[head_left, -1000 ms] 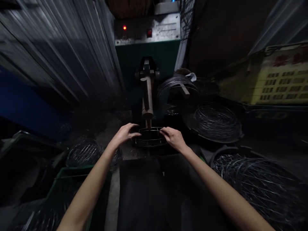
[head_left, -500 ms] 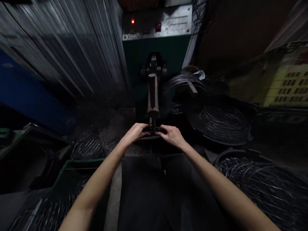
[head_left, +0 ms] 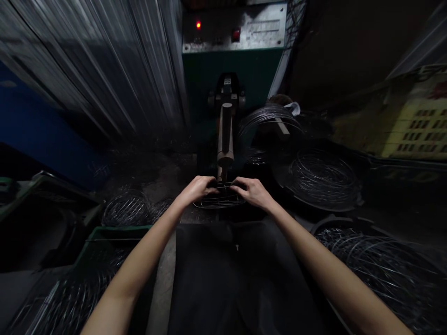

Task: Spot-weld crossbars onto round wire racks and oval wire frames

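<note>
A wire rack [head_left: 220, 203] with a rounded outline lies low in front of the machine's metal arm [head_left: 225, 135]. My left hand [head_left: 199, 188] is closed on its left part, and my right hand [head_left: 252, 190] pinches it on the right. Between my fingertips, right under the tip of the arm, a thin wire crosses. The fingertips are dark and partly hidden. Behind the arm stands a green machine [head_left: 202, 70] with a lit red light and a red switch on its metal panel.
A wire bundle [head_left: 270, 114] hangs right of the arm. Wire rings [head_left: 321, 179] lie in a dark basin at the right, more wire pieces [head_left: 377, 270] nearer. At the left are round grids [head_left: 127, 208] and a green crate [head_left: 91, 242]. A yellow crate [head_left: 424, 125] stands far right.
More of the wire rack shows below my hands now. My hands are slightly farther apart, still at the tip of the arm. The view has shifted a little.
</note>
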The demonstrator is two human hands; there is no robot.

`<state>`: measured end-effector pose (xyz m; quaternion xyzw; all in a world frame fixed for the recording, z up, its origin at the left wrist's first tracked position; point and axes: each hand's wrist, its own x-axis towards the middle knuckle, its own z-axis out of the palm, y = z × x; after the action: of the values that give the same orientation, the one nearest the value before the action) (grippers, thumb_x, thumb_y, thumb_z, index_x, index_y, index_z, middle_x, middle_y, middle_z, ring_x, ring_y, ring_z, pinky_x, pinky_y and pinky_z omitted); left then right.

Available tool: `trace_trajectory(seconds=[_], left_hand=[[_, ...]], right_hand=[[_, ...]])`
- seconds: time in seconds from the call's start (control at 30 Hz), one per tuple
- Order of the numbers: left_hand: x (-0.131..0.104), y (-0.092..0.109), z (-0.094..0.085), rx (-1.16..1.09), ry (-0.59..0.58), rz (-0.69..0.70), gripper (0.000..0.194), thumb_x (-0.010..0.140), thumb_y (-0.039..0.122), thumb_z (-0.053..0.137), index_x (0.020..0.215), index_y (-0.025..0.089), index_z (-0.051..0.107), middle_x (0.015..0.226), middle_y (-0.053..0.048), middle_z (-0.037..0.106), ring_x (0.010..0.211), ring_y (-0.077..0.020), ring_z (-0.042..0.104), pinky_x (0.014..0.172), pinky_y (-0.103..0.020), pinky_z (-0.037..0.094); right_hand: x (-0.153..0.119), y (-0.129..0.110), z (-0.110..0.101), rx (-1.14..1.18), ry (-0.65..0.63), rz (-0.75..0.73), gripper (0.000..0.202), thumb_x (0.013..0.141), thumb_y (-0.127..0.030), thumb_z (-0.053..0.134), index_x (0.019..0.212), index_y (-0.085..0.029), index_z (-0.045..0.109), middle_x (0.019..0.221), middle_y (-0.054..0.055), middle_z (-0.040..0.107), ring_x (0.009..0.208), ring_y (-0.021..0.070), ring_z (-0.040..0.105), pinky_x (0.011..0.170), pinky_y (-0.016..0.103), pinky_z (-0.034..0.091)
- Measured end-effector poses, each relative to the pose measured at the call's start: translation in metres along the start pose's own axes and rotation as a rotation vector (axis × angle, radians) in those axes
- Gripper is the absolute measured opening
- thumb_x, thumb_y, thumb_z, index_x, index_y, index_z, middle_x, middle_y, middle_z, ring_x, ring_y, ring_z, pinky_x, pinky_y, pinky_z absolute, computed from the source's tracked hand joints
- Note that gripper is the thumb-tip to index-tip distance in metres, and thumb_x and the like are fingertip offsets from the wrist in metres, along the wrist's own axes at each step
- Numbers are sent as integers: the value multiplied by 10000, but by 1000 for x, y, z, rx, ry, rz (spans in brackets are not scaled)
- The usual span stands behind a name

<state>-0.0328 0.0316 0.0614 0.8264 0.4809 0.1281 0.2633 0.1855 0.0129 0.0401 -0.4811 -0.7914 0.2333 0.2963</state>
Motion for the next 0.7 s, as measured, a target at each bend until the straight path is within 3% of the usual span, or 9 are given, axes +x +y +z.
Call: trace_trajectory(seconds=[0.17, 0.7], left_hand=[[0, -2, 1, -10, 1, -21, 282, 753, 341, 615, 953, 146, 659, 833, -27, 667, 780, -167, 602, 669, -230, 418], [0, 1, -4, -63, -32, 17, 277, 758, 353, 603, 935, 146, 654, 808, -21, 659, 754, -154, 590, 631, -219, 405]], right_hand=[[1, 3, 4, -48, 24, -38, 129, 843, -301, 571, 848, -207, 659, 859, 26, 684, 771, 175, 614, 699, 270, 439], [0, -1, 1, -65, 47, -32, 154, 850, -323, 553, 842, -205, 652, 838, 25, 680, 750, 170, 610, 652, 257, 424]])
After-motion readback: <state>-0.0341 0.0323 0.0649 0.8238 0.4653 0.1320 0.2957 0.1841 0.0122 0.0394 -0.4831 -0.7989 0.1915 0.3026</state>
